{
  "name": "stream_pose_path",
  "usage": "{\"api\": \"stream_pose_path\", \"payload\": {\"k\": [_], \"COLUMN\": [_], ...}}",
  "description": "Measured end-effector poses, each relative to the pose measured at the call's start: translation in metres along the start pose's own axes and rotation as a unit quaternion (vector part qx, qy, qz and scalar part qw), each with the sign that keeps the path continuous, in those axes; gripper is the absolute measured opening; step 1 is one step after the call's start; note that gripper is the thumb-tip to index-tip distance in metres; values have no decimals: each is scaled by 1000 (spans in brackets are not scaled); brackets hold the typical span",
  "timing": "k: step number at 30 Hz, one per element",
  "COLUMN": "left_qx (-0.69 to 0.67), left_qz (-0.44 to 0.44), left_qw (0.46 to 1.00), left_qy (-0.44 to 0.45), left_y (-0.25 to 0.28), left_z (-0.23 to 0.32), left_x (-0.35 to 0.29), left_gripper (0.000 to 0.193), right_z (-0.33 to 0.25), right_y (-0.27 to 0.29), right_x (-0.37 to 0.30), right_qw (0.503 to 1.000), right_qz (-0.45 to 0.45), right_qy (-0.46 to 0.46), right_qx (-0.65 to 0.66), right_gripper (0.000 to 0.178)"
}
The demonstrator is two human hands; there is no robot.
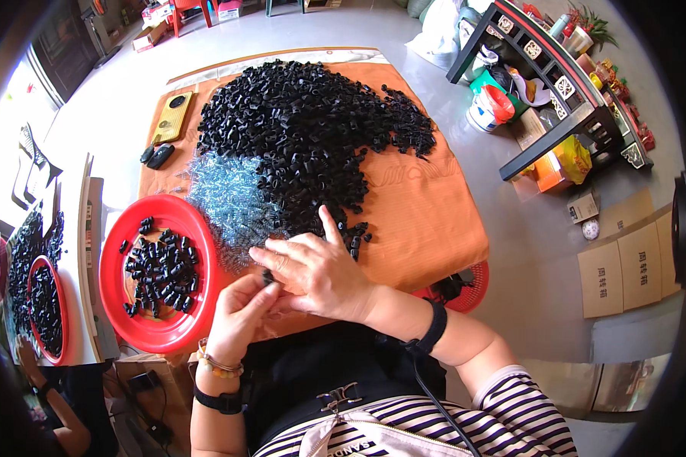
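Observation:
Over the near edge of the table, my left hand (240, 308) pinches a small black plastic part (268, 276) between thumb and fingertips. From the right, my right hand (316, 278) reaches across and closes on the same part with its lower fingers, while the other fingers stick out loosely. My right thumb is partly hidden. Just beyond both hands lies a heap of thin, shiny metal springs (232, 202). Behind it spreads a large pile of black plastic pieces (297, 114). Beside my left hand, a red round tray (114, 305) holds several black cylindrical pieces (164, 266).
An orange cloth (427, 213) covers the table. A yellow phone (173, 116) and a dark key fob (161, 157) lie at its far left. Under the right edge sits a red basket (476, 289). At left, another person's arm (68, 415) is by a second table (80, 297).

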State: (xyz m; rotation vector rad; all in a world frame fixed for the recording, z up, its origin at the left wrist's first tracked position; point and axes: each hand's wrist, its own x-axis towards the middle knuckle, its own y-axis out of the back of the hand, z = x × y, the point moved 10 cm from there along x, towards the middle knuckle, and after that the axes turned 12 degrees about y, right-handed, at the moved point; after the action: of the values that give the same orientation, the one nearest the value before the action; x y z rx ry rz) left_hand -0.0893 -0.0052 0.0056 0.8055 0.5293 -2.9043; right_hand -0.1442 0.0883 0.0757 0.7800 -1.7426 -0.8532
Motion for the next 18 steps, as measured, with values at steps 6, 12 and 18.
{"api": "stream_pose_path", "payload": {"k": [6,12,18], "left_qx": [-305,-337,-107], "left_qz": [78,129,102], "left_qw": [942,921,986], "left_qy": [-117,-148,-76], "left_y": [86,117,48], "left_z": [21,27,27], "left_x": [-22,-35,-11], "left_gripper": [26,42,17], "right_z": [55,90,75], "right_y": [38,45,37], "right_x": [-17,-51,-36], "right_qw": [993,983,986], "right_qz": [65,68,82], "right_qy": [-94,-166,-129], "right_qx": [-23,-37,-73], "right_gripper": [40,18,11]}}
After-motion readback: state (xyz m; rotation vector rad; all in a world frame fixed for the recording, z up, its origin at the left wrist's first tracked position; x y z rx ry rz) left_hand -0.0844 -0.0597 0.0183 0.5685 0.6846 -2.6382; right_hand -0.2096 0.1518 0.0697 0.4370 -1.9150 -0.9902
